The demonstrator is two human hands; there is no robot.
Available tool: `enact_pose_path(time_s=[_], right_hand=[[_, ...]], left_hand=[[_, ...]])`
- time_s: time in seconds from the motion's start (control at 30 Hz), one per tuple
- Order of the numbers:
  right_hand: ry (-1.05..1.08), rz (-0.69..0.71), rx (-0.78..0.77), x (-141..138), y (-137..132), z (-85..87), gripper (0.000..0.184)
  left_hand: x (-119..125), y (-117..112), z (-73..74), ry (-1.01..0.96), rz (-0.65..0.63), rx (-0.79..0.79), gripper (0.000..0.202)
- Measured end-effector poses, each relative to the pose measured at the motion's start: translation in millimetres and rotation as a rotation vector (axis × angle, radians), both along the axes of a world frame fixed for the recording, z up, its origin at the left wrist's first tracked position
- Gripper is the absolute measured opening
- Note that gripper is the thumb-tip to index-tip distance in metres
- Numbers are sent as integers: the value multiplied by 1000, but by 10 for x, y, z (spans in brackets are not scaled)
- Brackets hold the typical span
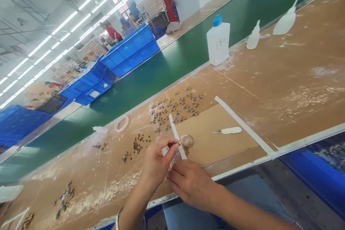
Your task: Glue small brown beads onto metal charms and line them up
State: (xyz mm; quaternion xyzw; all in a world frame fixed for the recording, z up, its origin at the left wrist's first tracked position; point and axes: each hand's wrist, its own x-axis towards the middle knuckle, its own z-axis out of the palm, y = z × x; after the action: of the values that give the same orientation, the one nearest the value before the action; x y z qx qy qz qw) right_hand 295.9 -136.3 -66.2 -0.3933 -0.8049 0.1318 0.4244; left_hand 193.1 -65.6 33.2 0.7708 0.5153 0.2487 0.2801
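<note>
My left hand (155, 163) is raised over the brown workbench (283, 79), its thumb and forefinger pinched on a tiny piece I cannot make out, right beside a small clear dish (187, 140). My right hand (191, 183) lies just below it, fingers curled near a short white strip (177, 141); what it holds is hidden. Several small blue-and-gold parts (175, 109) are laid out in rows behind the strip. A heap of small brown bits (138, 144) lies to the left of my hands.
A white-handled tool (228, 130) and a long white strip (246, 128) lie to the right. A blue-capped bottle (218, 42), two squeeze bottles (253, 36), a tape ring (122, 123), a green conveyor belt (161, 72) and blue crates (132, 50) stand behind.
</note>
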Motion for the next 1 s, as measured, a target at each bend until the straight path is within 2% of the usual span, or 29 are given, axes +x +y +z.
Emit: enact_pose_path(time_s=[0.27, 0.63, 0.73, 0.83, 1.0], right_hand=[[-24, 15, -36, 24, 14, 53, 6], [-32, 10, -32, 57, 22, 87, 8], [-18, 8, -31, 85, 15, 110, 11], [24, 17, -36, 101, 3, 125, 11], [111, 23, -65, 77, -6, 111, 14]], left_hand=[[170, 98, 32, 194, -49, 60, 12], [233, 127, 72, 233, -105, 121, 11], [73, 89, 118, 199, -49, 132, 11], [-238, -2, 85, 145, 99, 96, 13], [-736, -271, -205, 48, 367, -15, 22]])
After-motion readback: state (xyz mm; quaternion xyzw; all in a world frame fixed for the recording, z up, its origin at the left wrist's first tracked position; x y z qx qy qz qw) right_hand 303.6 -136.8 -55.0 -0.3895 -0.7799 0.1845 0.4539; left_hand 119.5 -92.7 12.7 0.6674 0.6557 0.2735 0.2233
